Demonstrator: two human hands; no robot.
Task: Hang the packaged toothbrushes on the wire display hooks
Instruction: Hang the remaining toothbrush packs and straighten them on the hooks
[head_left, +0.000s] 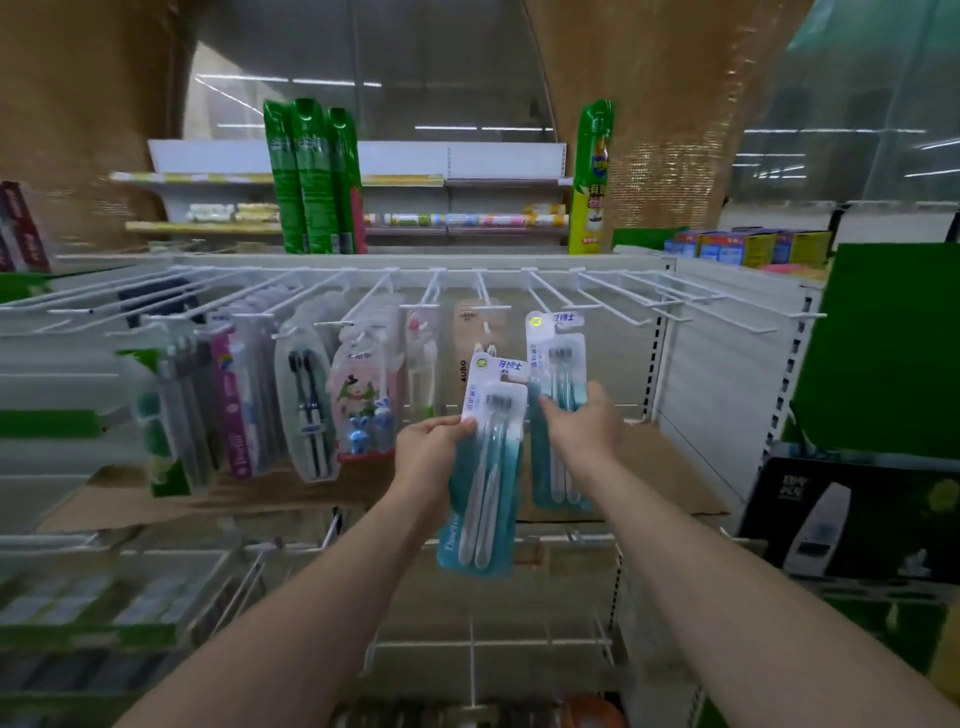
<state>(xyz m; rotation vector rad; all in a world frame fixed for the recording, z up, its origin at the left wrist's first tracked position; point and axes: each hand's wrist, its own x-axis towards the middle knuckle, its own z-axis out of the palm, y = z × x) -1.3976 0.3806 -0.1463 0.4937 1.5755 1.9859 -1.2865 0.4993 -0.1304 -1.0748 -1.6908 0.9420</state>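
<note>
My left hand (431, 452) grips a teal-and-white toothbrush pack (485, 483) by its left edge and holds it upright below the hooks. A second pack of the same kind (556, 364) is held at mid height by my right hand (584, 421), its top up at the tip of a white wire hook (545, 304). Whether that pack hangs on the hook I cannot tell. A row of white wire hooks (639, 299) sticks out toward me from the back panel; those on the right are bare.
Other toothbrush packs (311, 405) hang on the hooks to the left. Green bags (311, 176) and a green spray can (589, 176) stand on the top shelf. A black box (852, 519) sits at the right, and wire baskets (467, 644) lie below.
</note>
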